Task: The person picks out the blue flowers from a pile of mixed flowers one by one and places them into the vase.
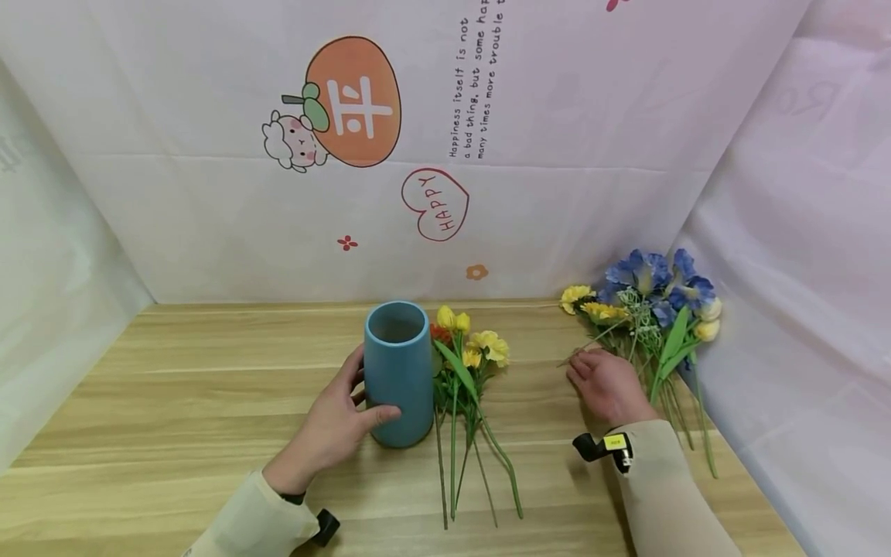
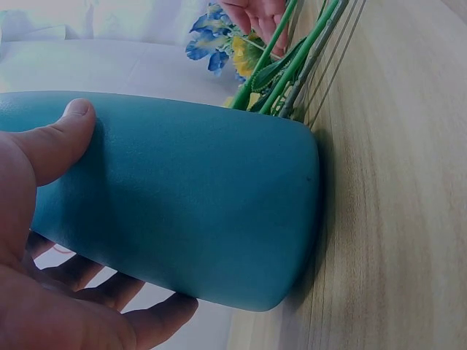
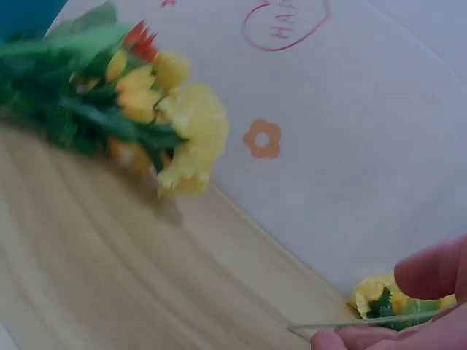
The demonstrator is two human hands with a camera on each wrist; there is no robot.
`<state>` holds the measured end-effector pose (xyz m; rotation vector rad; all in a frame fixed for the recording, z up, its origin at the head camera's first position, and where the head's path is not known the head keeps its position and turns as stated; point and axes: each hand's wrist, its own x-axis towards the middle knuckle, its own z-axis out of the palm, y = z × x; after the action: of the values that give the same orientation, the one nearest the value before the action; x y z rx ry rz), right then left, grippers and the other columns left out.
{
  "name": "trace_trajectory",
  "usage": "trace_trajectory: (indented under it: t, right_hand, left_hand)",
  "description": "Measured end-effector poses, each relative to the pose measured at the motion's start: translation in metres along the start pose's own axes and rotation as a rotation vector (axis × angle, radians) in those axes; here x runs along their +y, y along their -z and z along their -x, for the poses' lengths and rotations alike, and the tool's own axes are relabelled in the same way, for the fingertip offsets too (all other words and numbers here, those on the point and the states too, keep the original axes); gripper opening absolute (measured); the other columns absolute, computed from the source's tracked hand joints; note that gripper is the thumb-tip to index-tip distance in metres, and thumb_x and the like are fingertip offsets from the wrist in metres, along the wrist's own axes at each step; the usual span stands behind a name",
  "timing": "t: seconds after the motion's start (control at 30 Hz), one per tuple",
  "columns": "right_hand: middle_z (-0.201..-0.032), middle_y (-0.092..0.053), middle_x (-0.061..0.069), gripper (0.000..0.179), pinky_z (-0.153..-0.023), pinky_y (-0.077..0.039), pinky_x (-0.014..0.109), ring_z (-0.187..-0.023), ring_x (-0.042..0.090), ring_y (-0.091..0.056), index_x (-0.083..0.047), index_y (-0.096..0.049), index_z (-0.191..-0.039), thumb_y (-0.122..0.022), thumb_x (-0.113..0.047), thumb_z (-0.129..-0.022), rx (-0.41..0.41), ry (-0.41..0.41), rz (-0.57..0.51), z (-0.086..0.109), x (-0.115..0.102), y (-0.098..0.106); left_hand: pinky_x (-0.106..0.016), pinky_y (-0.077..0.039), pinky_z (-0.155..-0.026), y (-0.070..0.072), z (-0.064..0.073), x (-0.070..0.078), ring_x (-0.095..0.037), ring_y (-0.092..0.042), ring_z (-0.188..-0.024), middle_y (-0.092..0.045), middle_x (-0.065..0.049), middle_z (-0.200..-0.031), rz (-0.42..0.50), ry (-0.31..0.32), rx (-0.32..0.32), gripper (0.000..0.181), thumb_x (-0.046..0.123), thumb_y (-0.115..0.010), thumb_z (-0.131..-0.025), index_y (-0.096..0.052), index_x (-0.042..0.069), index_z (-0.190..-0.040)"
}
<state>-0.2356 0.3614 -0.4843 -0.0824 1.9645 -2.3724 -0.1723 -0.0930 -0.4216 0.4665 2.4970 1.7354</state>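
Note:
My left hand (image 1: 337,425) grips a tall blue vase (image 1: 400,387) that stands upright on the table. The thumb lies across its front, with the fingers curled behind it, as the left wrist view (image 2: 55,146) also shows the hand. At the right, my right hand (image 1: 609,384) is at a bunch of blue, yellow and white flowers (image 1: 643,275). A thin green stem (image 3: 365,321) runs between its parted thumb and fingers in the right wrist view. Beside the vase lies a second bunch, yellow and red flowers (image 1: 487,348) with long green stems.
The wooden table (image 1: 209,402) extends to the left of the vase. A white printed cloth (image 1: 592,155) hangs behind the table, and more white cloth (image 1: 814,309) closes the right side, close to the blue flowers.

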Motion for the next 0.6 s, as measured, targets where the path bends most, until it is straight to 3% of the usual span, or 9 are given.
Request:
trace_trajectory:
  t: [0.03, 0.07, 0.1, 0.13, 0.27, 0.4, 0.6]
  right_hand:
    - [-0.159, -0.024, 0.017, 0.052, -0.113, -0.03, 0.033, -0.144, 0.024, -0.029, 0.001, -0.023, -0.155, -0.042, -0.012, -0.108, 0.053, -0.099, 0.003, 0.007, -0.016, -0.014]
    - [-0.163, -0.012, 0.015, 0.061, -0.116, -0.023, 0.034, -0.148, 0.024, -0.017, -0.004, -0.006, -0.159, -0.039, -0.012, -0.109, 0.129, -0.168, -0.198, 0.01, -0.022, -0.021]
    - [-0.165, 0.001, 0.011, 0.069, -0.118, -0.016, 0.036, -0.15, 0.024, -0.003, -0.01, 0.014, -0.158, -0.036, -0.012, -0.11, 0.15, -0.191, -0.332, 0.012, -0.028, -0.026]
    - [-0.165, 0.003, 0.011, 0.072, -0.118, -0.017, 0.036, -0.15, 0.025, -0.003, -0.012, 0.023, -0.154, -0.035, -0.013, -0.11, 0.163, -0.192, -0.36, 0.014, -0.035, -0.031]
    - [-0.162, -0.02, 0.013, 0.071, -0.115, -0.025, 0.033, -0.147, 0.024, -0.02, -0.015, 0.012, -0.159, -0.038, -0.013, -0.109, 0.254, -0.175, -0.401, 0.024, -0.055, -0.045]
    - [-0.138, -0.05, 0.005, 0.064, -0.107, -0.038, 0.03, -0.133, 0.021, -0.045, -0.015, -0.011, -0.16, -0.046, -0.015, -0.107, 0.358, -0.15, -0.342, 0.03, -0.065, -0.049]
    - [-0.111, -0.065, -0.001, 0.037, -0.081, -0.052, 0.026, -0.101, 0.015, -0.062, -0.013, -0.044, -0.136, -0.058, -0.015, -0.102, 0.426, -0.114, -0.329, 0.036, -0.071, -0.046]
  left_hand:
    - [-0.057, -0.037, -0.106, 0.0, 0.0, 0.0, -0.033, -0.038, -0.138, -0.037, -0.012, -0.153, 0.001, -0.002, -0.001, 0.101, 0.037, -0.084, -0.081, -0.022, 0.025, -0.159]
    - [-0.057, -0.037, -0.106, 0.0, 0.0, 0.0, -0.033, -0.038, -0.138, -0.037, -0.012, -0.153, 0.003, -0.004, -0.001, 0.1, 0.038, -0.084, -0.081, -0.022, 0.025, -0.158]
    - [-0.057, -0.037, -0.106, 0.0, 0.0, 0.0, -0.033, -0.038, -0.138, -0.038, -0.012, -0.153, 0.004, -0.006, -0.002, 0.1, 0.038, -0.084, -0.081, -0.022, 0.026, -0.158]
    - [-0.057, -0.037, -0.106, 0.0, 0.0, -0.001, -0.033, -0.038, -0.138, -0.038, -0.012, -0.153, 0.006, -0.008, -0.002, 0.1, 0.038, -0.084, -0.081, -0.022, 0.026, -0.158]
    - [-0.058, -0.037, -0.106, 0.0, 0.0, 0.0, -0.033, -0.039, -0.138, -0.038, -0.012, -0.152, 0.007, -0.01, -0.002, 0.1, 0.038, -0.084, -0.081, -0.023, 0.026, -0.158]
    - [-0.057, -0.037, -0.106, 0.001, 0.0, 0.0, -0.033, -0.039, -0.138, -0.038, -0.012, -0.153, 0.002, -0.012, -0.001, 0.1, 0.038, -0.084, -0.081, -0.022, 0.025, -0.159]
    - [-0.057, -0.037, -0.106, 0.001, 0.0, 0.001, -0.034, -0.038, -0.138, -0.037, -0.013, -0.153, -0.004, -0.011, -0.004, 0.101, 0.038, -0.084, -0.081, -0.022, 0.024, -0.159]
